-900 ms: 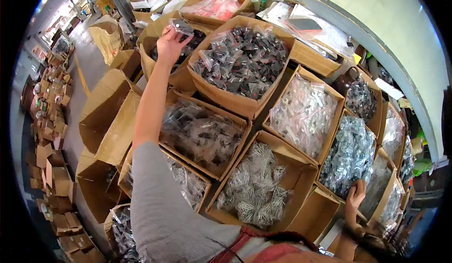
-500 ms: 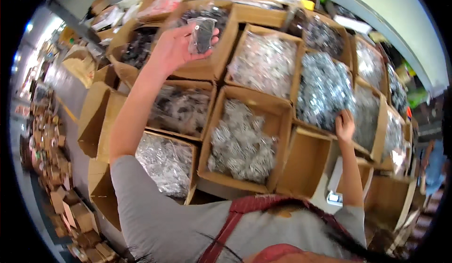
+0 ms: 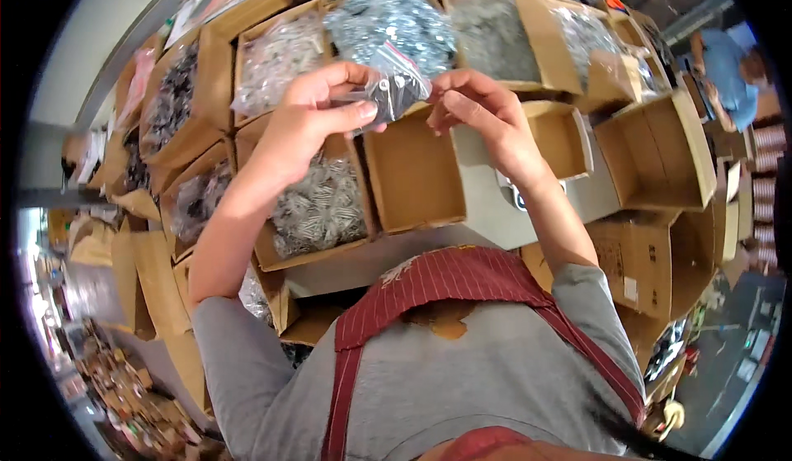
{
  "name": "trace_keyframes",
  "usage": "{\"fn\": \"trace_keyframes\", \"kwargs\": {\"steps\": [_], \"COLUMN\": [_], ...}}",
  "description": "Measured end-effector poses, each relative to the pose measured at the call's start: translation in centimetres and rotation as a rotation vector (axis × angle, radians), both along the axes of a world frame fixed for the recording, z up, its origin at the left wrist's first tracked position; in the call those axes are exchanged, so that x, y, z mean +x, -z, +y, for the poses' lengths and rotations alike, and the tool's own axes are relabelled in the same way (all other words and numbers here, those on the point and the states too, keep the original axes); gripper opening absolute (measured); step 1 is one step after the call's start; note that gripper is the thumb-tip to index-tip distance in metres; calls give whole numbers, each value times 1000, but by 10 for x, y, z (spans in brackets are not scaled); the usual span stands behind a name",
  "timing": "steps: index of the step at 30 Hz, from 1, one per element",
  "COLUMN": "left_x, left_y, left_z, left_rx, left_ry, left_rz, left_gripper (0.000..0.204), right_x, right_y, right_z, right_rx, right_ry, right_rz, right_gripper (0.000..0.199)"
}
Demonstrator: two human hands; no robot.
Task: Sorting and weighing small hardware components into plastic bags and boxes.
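Observation:
My left hand point(image 3: 299, 127) grips a small clear zip bag point(image 3: 398, 91) between thumb and fingers. Dark pieces with pale round spots show through its plastic, and a red line runs along its top edge. My right hand point(image 3: 499, 127) is beside the bag's right end, fingers curled and thumb drawn in; whatever they pinch is too small to make out. Below the hands stands a cardboard box point(image 3: 417, 223) with a bare bottom. Left of it, another box holds clear packets of striped, spring-like pieces point(image 3: 318, 213). Shiny blue-silver packets point(image 3: 388, 28) fill a box beyond the hands.
More open cartons hold clear packets point(image 3: 285, 52), dark packets point(image 3: 173, 102) and grey packets point(image 3: 491, 36). At right are a tilted carton point(image 3: 660, 156) and a smaller box point(image 3: 561, 139). A person in blue point(image 3: 730, 77) is at the far right. Cartons lie along the left floor.
My left hand has brought the bag from the far left boxes to the middle. My right hand has left the blue-silver packets and come beside the bag. The view has turned rightward.

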State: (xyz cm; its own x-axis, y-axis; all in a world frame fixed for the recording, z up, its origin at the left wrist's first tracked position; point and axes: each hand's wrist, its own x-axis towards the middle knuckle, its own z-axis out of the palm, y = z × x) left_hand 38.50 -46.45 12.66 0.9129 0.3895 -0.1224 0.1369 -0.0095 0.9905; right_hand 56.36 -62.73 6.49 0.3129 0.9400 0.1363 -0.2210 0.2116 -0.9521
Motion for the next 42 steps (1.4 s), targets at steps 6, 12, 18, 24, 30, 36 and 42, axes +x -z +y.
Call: {"fn": "trace_keyframes", "kwargs": {"steps": [6, 12, 18, 24, 30, 36, 42], "left_x": [40, 56, 56, 49, 45, 44, 33], "left_y": [14, 19, 35, 41, 48, 43, 32], "left_z": [-61, -91, -116, -126, -133, -132, -130], "left_rx": [-39, -112, -307, -373, -291, -240, -257], "left_ry": [155, 150, -1, -69, -184, -73, 35], "left_rz": [-6, -73, -227, -264, -277, -242, -275], "left_gripper": [34, 40, 39, 41, 41, 39, 39], "right_x": [7, 12, 9, 4, -5, -9, -6], "right_y": [-4, 7, 17, 15, 1, -1, 8], "right_z": [-63, -93, -104, -113, -115, -110, -112], "right_rx": [24, 125, 137, 141, 200, 127, 13], "right_ry": [78, 271, 241, 225, 189, 198, 259], "right_rz": [23, 32, 313, 299, 170, 29, 165], "right_gripper": [21, 15, 19, 18, 20, 21, 26]}}
